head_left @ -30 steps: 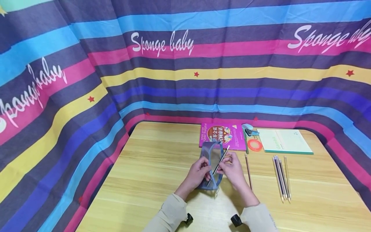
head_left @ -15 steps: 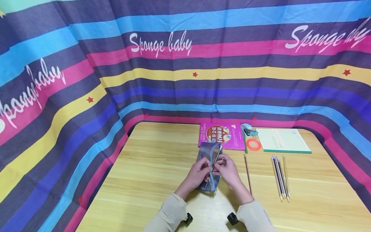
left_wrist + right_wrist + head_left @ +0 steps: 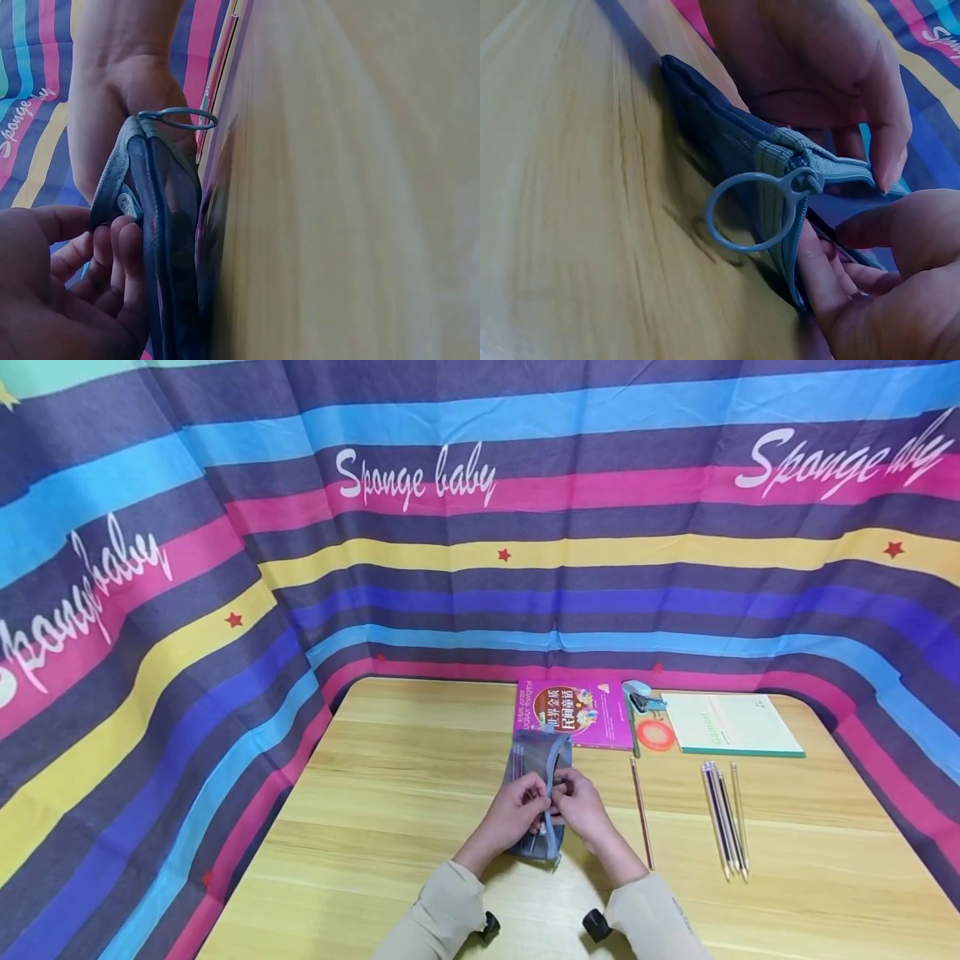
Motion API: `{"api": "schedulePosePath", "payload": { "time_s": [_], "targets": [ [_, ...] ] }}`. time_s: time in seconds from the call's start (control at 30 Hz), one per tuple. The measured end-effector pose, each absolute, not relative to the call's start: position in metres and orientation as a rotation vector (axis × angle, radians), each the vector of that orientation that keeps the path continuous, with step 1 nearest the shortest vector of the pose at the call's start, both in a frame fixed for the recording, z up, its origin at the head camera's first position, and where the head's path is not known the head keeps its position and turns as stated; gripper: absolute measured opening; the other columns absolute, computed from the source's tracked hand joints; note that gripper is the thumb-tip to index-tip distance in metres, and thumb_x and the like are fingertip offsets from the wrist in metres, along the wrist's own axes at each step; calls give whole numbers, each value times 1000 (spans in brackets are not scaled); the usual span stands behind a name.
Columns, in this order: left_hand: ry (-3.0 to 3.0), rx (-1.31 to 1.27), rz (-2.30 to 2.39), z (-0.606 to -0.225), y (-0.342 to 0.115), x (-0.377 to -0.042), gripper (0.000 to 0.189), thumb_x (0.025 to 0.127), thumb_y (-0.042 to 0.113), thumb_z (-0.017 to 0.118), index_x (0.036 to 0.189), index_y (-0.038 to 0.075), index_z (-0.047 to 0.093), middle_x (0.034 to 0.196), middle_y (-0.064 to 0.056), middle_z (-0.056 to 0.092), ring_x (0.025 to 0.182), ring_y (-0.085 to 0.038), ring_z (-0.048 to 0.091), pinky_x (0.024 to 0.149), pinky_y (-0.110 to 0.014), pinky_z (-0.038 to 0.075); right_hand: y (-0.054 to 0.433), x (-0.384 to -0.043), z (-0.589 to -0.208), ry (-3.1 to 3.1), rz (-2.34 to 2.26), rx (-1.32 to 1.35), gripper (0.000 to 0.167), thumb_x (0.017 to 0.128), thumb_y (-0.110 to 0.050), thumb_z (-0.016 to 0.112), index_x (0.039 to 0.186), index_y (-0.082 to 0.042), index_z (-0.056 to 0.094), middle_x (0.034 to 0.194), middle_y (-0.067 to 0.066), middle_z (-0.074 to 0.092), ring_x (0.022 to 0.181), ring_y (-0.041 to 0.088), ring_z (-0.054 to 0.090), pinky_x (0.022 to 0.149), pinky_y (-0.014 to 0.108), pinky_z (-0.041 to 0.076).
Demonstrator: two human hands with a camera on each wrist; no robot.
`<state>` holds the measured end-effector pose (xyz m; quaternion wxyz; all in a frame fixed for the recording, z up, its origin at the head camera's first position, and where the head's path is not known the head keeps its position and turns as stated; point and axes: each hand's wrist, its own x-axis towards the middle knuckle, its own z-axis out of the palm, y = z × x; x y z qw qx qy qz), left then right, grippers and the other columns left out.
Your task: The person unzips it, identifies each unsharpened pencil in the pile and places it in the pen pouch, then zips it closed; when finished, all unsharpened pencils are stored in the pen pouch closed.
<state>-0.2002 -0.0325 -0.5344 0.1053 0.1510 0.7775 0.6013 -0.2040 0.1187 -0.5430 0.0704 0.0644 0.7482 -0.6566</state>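
A blue-grey mesh pencil case (image 3: 529, 750) stands between my hands, its zipped mouth parted. My left hand (image 3: 512, 812) pinches the left edge of that mouth between thumb and fingers. Fingers of my right hand (image 3: 583, 810) reach into the opening from the right. In the right wrist view a dark pencil (image 3: 853, 251) shows as a thin strip between its thumb and fingers; most of it is hidden by the case and the hand. The zipper's ring pull (image 3: 718, 216) hangs at the near end.
One brown pencil (image 3: 642, 814) lies right of my right hand. Several more pencils (image 3: 723, 818) lie farther right. Behind are a purple book (image 3: 611, 714), a blue stapler (image 3: 647, 702), an orange tape roll (image 3: 656, 735) and a pale green notebook (image 3: 738, 722). A striped curtain encloses the table.
My right hand has moved left and lowered the pencil into the case, so its upper end no longer sticks out. The case mouth has narrowed. My left hand keeps its hold.
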Motion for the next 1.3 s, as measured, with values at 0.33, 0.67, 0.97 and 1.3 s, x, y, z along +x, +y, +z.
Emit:
{"api": "schedulePosePath", "payload": {
  "time_s": [0.33, 0.67, 0.97, 1.3],
  "targets": [
    [2174, 483, 1875, -534, -37, -200, 7, 99, 3, 61, 95, -1, 56, 80, -14, 58, 58, -15, 54, 51, -21, 49, 117, -206, -542, 2274, -1929, 144, 30, 96, 8, 55, 125, 8, 62, 92, 13, 63, 73, 20, 66, 66, 38, 65],
    [2175, 470, 1890, -536, -38, -204, 6, 99, 0, 59, 96, -2, 54, 79, -14, 56, 57, -16, 54, 51, -21, 49, 134, -205, -529, 2229, -2010, 97, 34, 97, 6, 60, 130, 10, 59, 98, 18, 65, 68, 22, 70, 69, 39, 66],
    [2156, 461, 1916, -535, -40, -203, 7, 98, 2, 61, 95, 1, 54, 74, -1, 52, 56, -13, 56, 51, -20, 51, 166, -199, -515, 2382, -1967, 160, 41, 95, 1, 67, 134, 9, 58, 103, 21, 66, 74, 26, 72, 68, 41, 66],
    [2173, 478, 1887, -534, -41, -203, 7, 99, 1, 59, 94, 3, 54, 74, 1, 52, 56, -11, 57, 51, -20, 52, 209, -192, -518, 2843, -1464, 322, 45, 92, -9, 73, 135, 2, 62, 114, 20, 67, 104, 32, 65, 80, 27, 51]
  ]
}}
